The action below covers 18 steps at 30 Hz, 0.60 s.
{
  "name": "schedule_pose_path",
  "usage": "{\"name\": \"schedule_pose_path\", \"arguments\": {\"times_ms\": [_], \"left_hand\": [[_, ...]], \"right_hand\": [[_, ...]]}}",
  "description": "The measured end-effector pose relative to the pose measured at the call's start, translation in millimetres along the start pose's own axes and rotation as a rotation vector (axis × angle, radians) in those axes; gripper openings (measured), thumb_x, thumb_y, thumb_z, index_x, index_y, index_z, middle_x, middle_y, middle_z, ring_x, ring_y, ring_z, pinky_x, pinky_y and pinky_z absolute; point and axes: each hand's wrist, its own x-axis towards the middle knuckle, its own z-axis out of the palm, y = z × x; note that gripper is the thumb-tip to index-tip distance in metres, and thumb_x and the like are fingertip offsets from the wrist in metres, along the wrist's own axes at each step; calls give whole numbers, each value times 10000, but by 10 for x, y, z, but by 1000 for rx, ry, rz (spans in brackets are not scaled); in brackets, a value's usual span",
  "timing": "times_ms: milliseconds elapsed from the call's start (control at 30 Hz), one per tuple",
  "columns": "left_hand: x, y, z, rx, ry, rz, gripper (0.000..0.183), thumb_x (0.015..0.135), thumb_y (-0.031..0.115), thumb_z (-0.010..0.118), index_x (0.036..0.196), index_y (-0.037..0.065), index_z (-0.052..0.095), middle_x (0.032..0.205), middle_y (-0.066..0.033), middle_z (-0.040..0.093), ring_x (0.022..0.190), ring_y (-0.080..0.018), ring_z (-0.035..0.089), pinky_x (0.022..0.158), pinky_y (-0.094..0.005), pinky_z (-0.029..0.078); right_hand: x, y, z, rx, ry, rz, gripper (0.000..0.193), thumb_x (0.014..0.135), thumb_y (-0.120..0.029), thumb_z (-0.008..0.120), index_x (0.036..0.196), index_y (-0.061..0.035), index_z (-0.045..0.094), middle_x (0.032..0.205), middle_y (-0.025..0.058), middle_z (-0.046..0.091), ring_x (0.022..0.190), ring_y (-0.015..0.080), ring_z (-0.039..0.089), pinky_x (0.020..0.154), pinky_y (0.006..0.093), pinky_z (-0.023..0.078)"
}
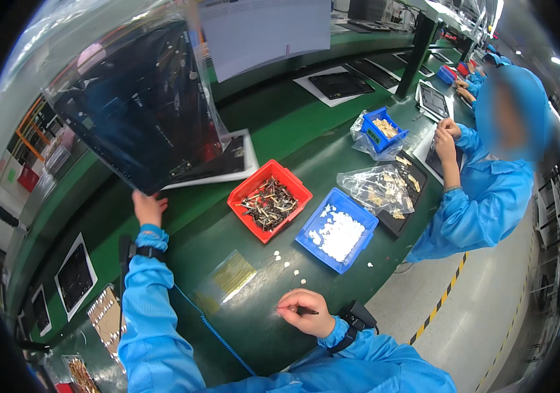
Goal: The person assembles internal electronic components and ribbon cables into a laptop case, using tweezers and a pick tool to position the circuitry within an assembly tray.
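Observation:
My left hand [149, 209] is at the lower corner of a large dark flat panel [139, 108], its fingers closed on the edge and partly hidden. The panel stands tilted up, with clear plastic film around it. Low over the green bench, my right hand [309, 313] is closed around a slim black tool [306, 310], its tip too small to make out. Near that hand lie small white pieces [286, 264] and a yellowish clear film sheet [234, 275]. Beyond them are a red bin [234, 198] of small dark and brass-coloured parts and a blue bin [366, 226] of white pieces.
A coiled blue cord [217, 340] runs from my left wrist. At right, a co-worker in blue [492, 190] works beside a plastic bag of parts [378, 188] and a small blue bin [384, 134]. More dark panels [339, 84] lie on white sheets along a raised green shelf.

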Motion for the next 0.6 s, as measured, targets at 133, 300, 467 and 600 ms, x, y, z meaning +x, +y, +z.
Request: {"name": "schedule_pose_path", "arguments": {"times_ms": [133,300,467,600], "left_hand": [[89,-226,-798,-618,189,53,366,845,201,515,1171,143,359,1081,-147,515,889,-265,579,722,-409,515],[-23,-102,-747,-356,811,157,803,655,-25,699,1314,82,253,1201,-157,423,1006,-269,508,863,-417,470],[-296,440,-1174,-291,774,485,351,746,4,648,1069,-51,522,992,-138,606,819,-213,590,767,-335,483],[-1098,1111,-1643,-361,583,753,296,839,73,591,1105,-44,533,1008,-105,601,863,-164,573,773,-296,462]], "right_hand": [[-7,31,57,7,33,-22,111,720,11,677,809,-26,622,803,42,613,516,45,465,480,200,376],[4,63,75,-10,44,-44,108,718,12,680,799,-19,617,779,33,599,506,38,451,481,193,364],[-11,92,110,56,109,29,96,737,39,654,814,-3,613,846,44,604,593,37,511,525,171,398],[4,71,103,87,224,39,69,776,28,625,830,-10,606,821,41,616,696,61,562,587,180,435]]}}
